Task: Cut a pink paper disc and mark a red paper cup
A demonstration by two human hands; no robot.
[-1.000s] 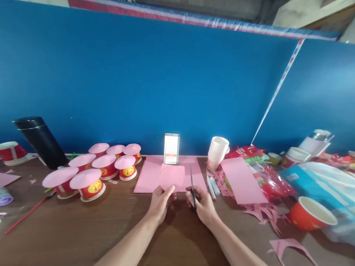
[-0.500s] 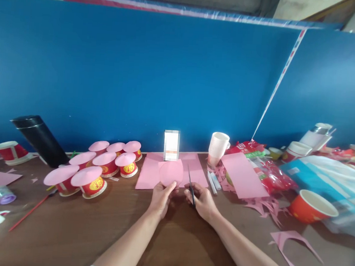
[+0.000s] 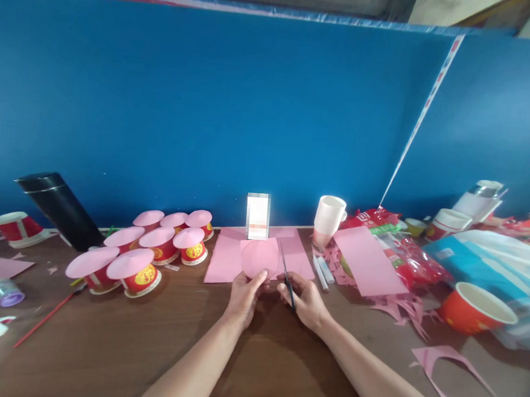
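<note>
Between its thumb and fingers my left hand point(image 3: 245, 297) pinches the lower edge of a pink paper piece point(image 3: 259, 258), which has a rounded outline. To its right, my right hand point(image 3: 307, 301) is closed round a pair of dark scissors point(image 3: 289, 289), blades pointing up and away from me. The blades stand beside the paper piece's right edge, apart from it as far as I can see. Behind both hands lie pink paper sheets point(image 3: 222, 262) on the brown table point(image 3: 182, 344).
To the left stand several red paper cups point(image 3: 141, 279) topped with pink cones, and a black flask point(image 3: 62, 211). At right are stacked white cups point(image 3: 330, 215), glue sticks point(image 3: 321, 272), a pink sheet point(image 3: 372, 263), an orange bowl point(image 3: 475, 310) and paper scraps point(image 3: 440, 356). A blue partition point(image 3: 253, 101) rises behind.
The view has shifted slightly, so most things sit a little differently in the picture. Both hands keep their holds on the pink paper piece and the scissors.
</note>
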